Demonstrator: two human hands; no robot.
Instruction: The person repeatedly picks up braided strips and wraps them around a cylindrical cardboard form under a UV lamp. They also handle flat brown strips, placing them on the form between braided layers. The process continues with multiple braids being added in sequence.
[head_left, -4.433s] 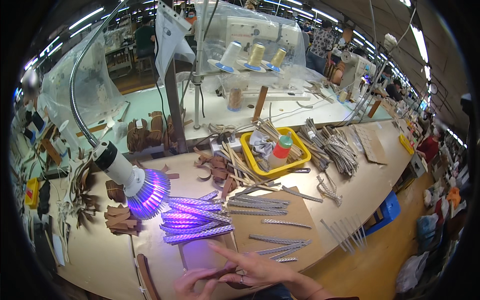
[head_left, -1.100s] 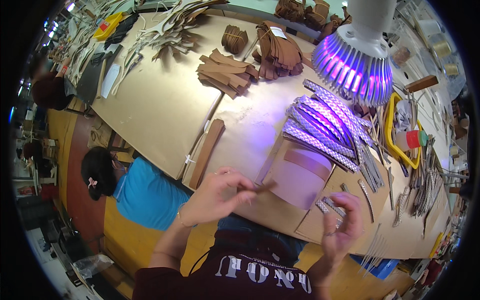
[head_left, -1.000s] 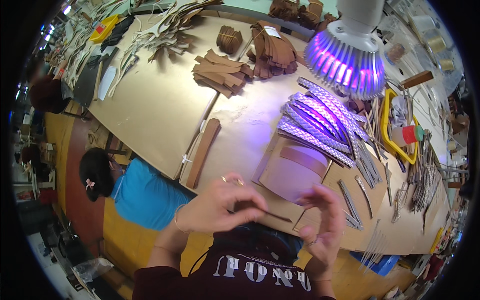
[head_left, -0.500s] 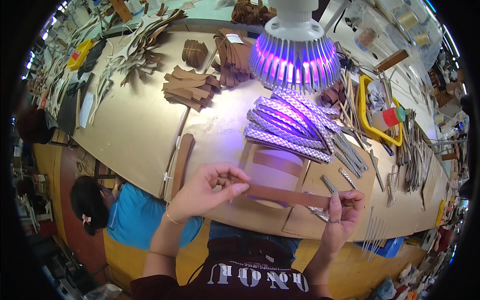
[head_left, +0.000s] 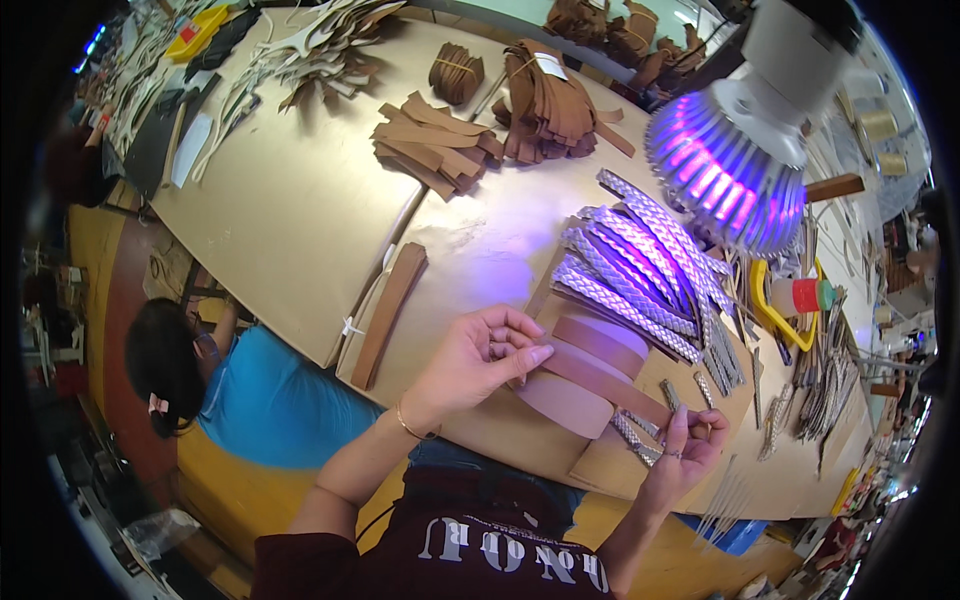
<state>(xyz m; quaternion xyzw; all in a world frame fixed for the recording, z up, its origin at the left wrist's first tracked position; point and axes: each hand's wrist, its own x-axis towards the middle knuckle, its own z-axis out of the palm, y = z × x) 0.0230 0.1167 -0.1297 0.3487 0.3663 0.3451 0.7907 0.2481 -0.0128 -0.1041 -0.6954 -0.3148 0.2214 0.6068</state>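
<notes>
A brown leather strip (head_left: 612,389) is stretched between my hands, above a pale, rounded block (head_left: 562,402). My left hand (head_left: 487,358) pinches one end between thumb and fingers at the block's left side. At the strip's other end, lower and to the right, my right hand (head_left: 688,446) grips it with thumb and fingers. Farther back, a second brown strip (head_left: 600,345) lies across the same block. Just behind the block is a heap of braided silvery strips (head_left: 640,270), lit violet. Short braided pieces (head_left: 636,436) lie beside my right hand.
A finned lamp (head_left: 735,165) hangs over the table's right side. Brown strips (head_left: 435,145) lie in bundles behind; a narrow stack (head_left: 390,315) sits left. A yellow tray (head_left: 760,300) holds a red-and-green bottle (head_left: 803,295). A person in blue (head_left: 285,400) is low at left.
The view has turned, so the table and lamp appear shifted and tilted. Both hands keep hold of the strip, which stays stretched over the block.
</notes>
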